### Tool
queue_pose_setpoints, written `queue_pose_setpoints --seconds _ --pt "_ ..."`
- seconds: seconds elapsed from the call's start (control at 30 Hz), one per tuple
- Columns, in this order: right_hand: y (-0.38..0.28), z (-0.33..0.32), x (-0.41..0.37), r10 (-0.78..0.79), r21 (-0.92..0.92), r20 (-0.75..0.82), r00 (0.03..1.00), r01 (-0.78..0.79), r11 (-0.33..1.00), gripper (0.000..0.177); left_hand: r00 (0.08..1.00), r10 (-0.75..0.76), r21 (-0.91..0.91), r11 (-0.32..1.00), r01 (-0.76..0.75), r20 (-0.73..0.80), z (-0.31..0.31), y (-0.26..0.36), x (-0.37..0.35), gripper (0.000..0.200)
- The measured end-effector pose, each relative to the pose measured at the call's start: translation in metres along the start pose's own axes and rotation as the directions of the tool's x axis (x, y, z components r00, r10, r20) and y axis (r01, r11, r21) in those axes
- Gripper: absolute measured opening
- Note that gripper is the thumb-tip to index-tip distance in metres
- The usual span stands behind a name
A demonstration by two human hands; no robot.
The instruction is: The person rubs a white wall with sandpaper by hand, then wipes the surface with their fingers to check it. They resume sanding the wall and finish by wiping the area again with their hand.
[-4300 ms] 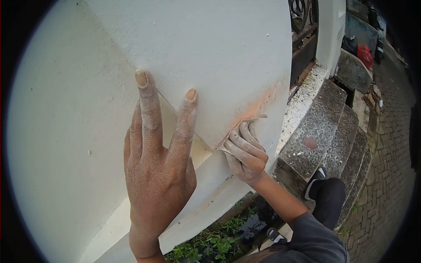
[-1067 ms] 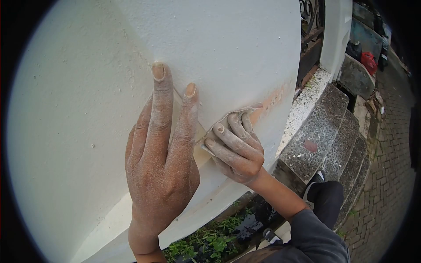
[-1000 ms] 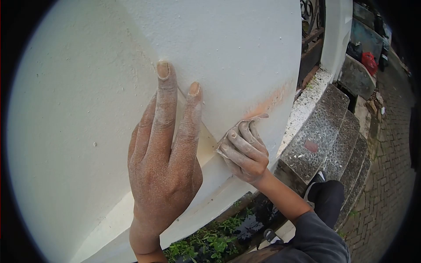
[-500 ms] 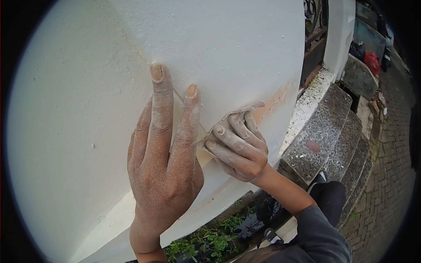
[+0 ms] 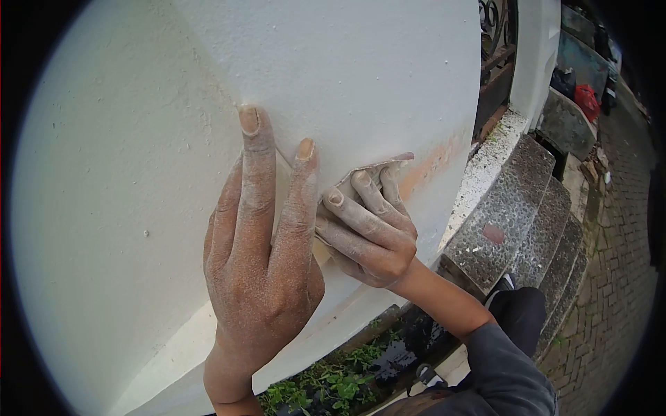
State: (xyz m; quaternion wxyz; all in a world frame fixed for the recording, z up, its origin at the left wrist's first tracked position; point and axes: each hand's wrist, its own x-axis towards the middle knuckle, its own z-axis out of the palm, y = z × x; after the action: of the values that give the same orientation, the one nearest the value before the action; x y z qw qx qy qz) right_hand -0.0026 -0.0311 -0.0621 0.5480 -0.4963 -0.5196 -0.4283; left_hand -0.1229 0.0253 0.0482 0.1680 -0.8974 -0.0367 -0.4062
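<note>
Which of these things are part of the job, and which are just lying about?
In use: white plastered wall with an orange rubbed patch; folded piece of dusty sandpaper, pinched in the right hand; left hand, flat on the wall.
Lying about: grey pebbled stone steps; green weeds; red bag; dark iron gate; brick paving.

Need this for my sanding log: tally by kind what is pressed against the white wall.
Hands: 2, the left hand flat, the right hand gripping
Sandpaper pieces: 1, the sandpaper under the right hand
Total: 3
</note>
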Motion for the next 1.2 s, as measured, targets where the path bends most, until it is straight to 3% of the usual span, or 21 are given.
queue_pose_setpoints --seconds 0.17,0.3,0.43,0.53,0.63,0.73,0.9,1.07,1.2 --pt "0.016 -0.003 -0.049 0.011 0.003 0.028 1.0 -0.011 1.0 0.026 1.0 0.009 -0.046 0.999 -0.009 -0.003 0.0 -0.003 0.0 0.08" --pt "0.001 -0.005 0.003 -0.031 -0.013 0.018 0.999 0.031 0.999 0.024 1.0 0.013 -0.026 1.0 -0.014 -0.022 0.002 -0.001 0.001 0.08" --pt "0.005 -0.008 -0.018 -0.011 0.025 0.069 0.998 0.009 1.0 0.021 0.999 0.028 -0.024 0.999 -0.028 -0.018 0.0 -0.003 0.0 0.08" --pt "0.007 0.0 -0.016 -0.039 -0.018 -0.004 0.999 0.039 0.999 0.02 1.0 0.011 -0.022 1.0 -0.011 -0.011 0.001 0.0 -0.001 0.08" --pt "0.001 -0.002 0.005 -0.023 -0.023 0.022 0.999 0.024 0.999 0.02 1.0 0.01 -0.021 1.0 -0.01 -0.003 0.001 0.0 0.0 0.08" --pt "0.006 -0.002 -0.038 0.01 -0.006 0.047 0.999 -0.009 1.0 0.022 1.0 0.022 -0.051 0.998 -0.023 -0.017 -0.001 -0.003 0.001 0.081" --pt "-0.002 0.002 -0.01 0.009 -0.056 -0.003 1.0 -0.009 0.998 0.023 1.0 0.017 -0.047 0.999 -0.017 -0.008 0.0 -0.002 0.0 0.083" --pt "0.009 -0.001 -0.035 -0.011 -0.021 -0.007 1.0 0.011 1.0 0.023 0.999 0.032 -0.071 0.997 -0.034 -0.027 0.0 -0.005 0.0 0.083" --pt "0.003 -0.004 0.007 -0.02 0.015 0.004 1.0 0.02 1.0 0.019 0.999 0.028 -0.044 0.999 -0.028 -0.022 0.002 -0.002 -0.001 0.083"
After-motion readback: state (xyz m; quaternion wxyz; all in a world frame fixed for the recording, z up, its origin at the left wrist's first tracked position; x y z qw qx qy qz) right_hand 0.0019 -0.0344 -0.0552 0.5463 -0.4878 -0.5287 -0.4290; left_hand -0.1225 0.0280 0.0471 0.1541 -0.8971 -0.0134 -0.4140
